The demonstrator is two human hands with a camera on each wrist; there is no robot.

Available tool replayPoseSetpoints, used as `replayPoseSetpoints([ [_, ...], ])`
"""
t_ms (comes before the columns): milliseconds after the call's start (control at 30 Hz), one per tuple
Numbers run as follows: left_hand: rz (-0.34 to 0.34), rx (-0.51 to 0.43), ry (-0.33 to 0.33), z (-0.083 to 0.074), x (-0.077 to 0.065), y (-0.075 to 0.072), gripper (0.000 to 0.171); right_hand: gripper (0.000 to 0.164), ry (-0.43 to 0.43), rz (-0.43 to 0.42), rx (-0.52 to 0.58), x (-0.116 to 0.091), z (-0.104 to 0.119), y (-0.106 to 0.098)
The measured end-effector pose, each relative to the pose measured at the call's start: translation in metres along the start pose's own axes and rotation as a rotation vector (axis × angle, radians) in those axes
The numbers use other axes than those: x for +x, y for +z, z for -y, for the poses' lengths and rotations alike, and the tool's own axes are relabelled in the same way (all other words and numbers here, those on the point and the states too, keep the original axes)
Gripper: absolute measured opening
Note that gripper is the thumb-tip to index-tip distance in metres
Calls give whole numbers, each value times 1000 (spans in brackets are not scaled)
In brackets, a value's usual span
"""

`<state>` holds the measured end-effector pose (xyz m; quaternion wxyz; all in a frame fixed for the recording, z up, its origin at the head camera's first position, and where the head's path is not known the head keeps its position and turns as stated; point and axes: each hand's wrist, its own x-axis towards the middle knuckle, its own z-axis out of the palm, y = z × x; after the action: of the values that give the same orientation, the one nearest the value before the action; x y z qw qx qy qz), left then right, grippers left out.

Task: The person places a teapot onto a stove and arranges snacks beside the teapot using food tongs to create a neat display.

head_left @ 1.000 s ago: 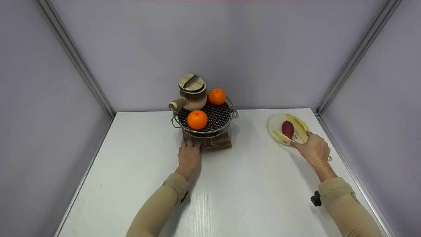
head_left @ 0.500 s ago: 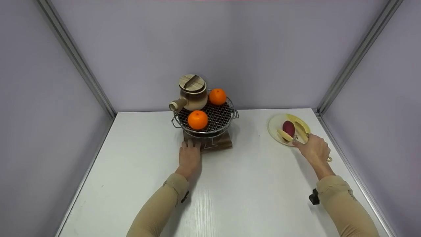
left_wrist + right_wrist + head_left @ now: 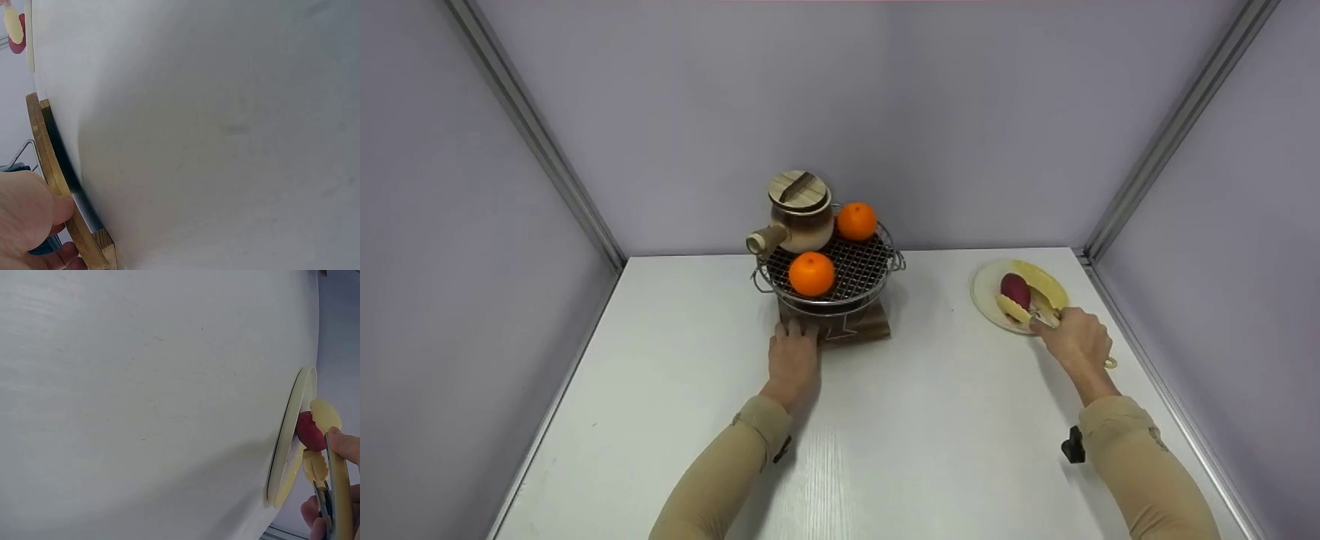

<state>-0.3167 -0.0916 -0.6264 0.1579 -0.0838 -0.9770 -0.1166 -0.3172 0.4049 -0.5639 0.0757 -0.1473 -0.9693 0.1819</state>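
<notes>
In the head view my left hand (image 3: pixel 793 360) grips the front left of a wooden board (image 3: pixel 855 328) under a round wire grill (image 3: pixel 851 270). The left wrist view shows its thumb against the board's edge, fingers curled over the other side. At the right, my right hand (image 3: pixel 1075 339) holds tongs (image 3: pixel 340 489) with cream scalloped tips. Those tips lie on both sides of a dark red sweet potato (image 3: pixel 1015 288), close against it. The potato rests on a round cream plate (image 3: pixel 988 279) with a yellow border.
On the grill stand a brown clay pot (image 3: pixel 806 231) with a wooden lid (image 3: pixel 797 189) and side handle, plus an orange (image 3: pixel 811 274) in front and another orange (image 3: pixel 856 221) behind. Grey walls (image 3: pixel 840 97) close off the white table (image 3: pixel 900 435) at back and sides.
The tong tips have drawn closer together around the sweet potato, which has shifted slightly. My right hand moved only a little; the left hand stays on the board.
</notes>
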Motion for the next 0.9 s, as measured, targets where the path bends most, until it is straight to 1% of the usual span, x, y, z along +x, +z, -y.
replayPoseSetpoints([
  [67, 3, 2, -1, 0, 0, 0, 31, 46, 2, -2, 0, 0, 0, 0],
  [267, 6, 30, -13, -1, 0, 0, 25, 47, -4, -19, 1, -1, -1, 0],
  [400, 24, 42, -17, -1, 0, -1, 25, 47, -8, -21, 2, -2, -1, -1],
  [567, 46, 26, -27, -1, 1, -2, 25, 47, -15, -19, 1, -3, -2, -2],
  [733, 42, 23, -22, -1, 1, -1, 25, 47, -34, -31, 1, -4, -2, -4],
  [900, 54, 25, -18, -1, 2, 0, 28, 48, -50, -41, -1, -6, 1, -9],
])
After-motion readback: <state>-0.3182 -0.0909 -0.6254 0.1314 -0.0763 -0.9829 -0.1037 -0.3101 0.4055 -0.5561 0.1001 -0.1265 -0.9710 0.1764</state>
